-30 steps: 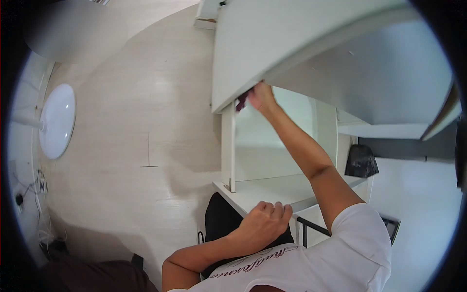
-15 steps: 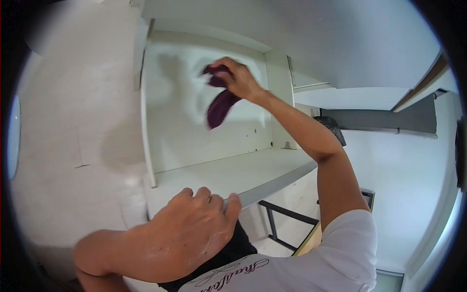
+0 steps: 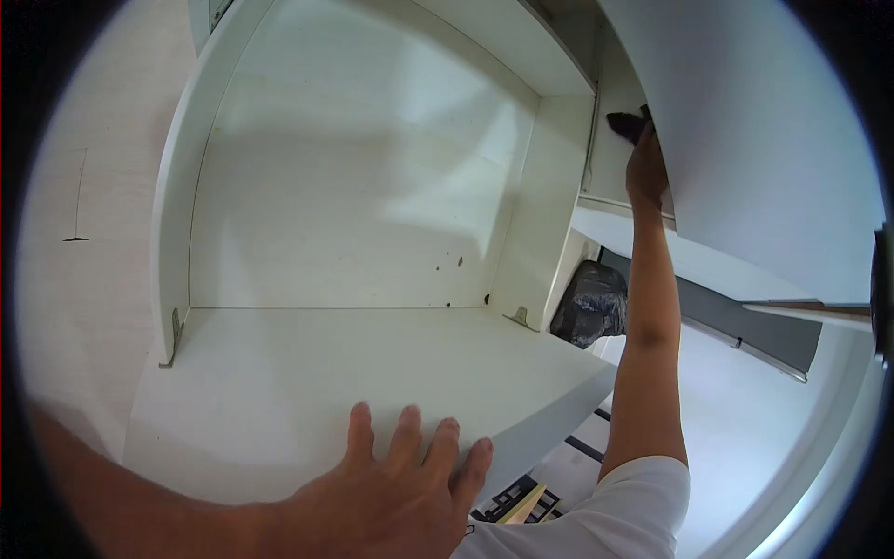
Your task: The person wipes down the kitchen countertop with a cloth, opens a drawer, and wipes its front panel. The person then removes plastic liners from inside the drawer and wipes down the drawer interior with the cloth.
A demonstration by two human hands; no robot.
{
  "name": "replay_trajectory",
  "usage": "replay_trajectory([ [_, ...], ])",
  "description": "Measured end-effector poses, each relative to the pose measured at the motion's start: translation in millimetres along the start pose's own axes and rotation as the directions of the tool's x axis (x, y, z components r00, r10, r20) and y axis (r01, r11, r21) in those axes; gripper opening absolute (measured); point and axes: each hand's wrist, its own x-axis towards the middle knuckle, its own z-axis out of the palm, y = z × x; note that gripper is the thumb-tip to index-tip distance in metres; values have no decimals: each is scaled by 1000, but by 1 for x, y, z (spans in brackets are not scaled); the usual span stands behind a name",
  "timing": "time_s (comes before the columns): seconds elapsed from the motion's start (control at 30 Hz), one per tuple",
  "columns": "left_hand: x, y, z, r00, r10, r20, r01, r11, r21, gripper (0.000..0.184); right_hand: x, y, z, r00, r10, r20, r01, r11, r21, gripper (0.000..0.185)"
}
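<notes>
My left hand [image 3: 396, 484] rests with its fingers spread on the white front panel [image 3: 279, 382] of a pulled-out drawer. Dark specks mark the right part of the drawer's bottom [image 3: 345, 205]. At the upper right, my right hand [image 3: 647, 172] is closed round a dark cloth [image 3: 629, 126], beyond the drawer's right side wall [image 3: 540, 205] and inside the cabinet. Part of that hand and cloth is hidden behind the large white panel [image 3: 764, 140].
A black plastic bag [image 3: 591, 303] lies right of the drawer, beside my right forearm. Pale floor [image 3: 102, 186] shows at the left. Below the drawer's right corner are dark bars and a yellowish piece [image 3: 526, 503].
My right hand has carried the cloth from over the drawer's bottom rightward, past its side wall. My left hand has spread its fingers on the front panel. The view has shifted closer to the drawer.
</notes>
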Motion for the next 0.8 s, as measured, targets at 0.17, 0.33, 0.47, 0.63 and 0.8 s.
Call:
replay_trajectory([
  [0.17,-3,-5,9,995,-65,-82,45,973,-228,70,68,34,89,994,-102,-48,105,992,63,44],
  [0.33,2,-4,18,981,-105,-164,64,969,-238,66,16,13,119,966,-151,207,111,975,195,51],
  [0.47,2,-5,21,977,-100,-190,45,961,-272,68,-37,-28,14,891,-312,331,367,922,-119,51],
  [0.63,6,-3,24,976,-123,-181,73,962,-262,70,7,9,23,986,-79,149,136,891,-433,54],
  [0.8,6,-1,30,965,-137,-224,86,971,-222,70,59,1,79,980,1,201,106,847,-520,48],
])
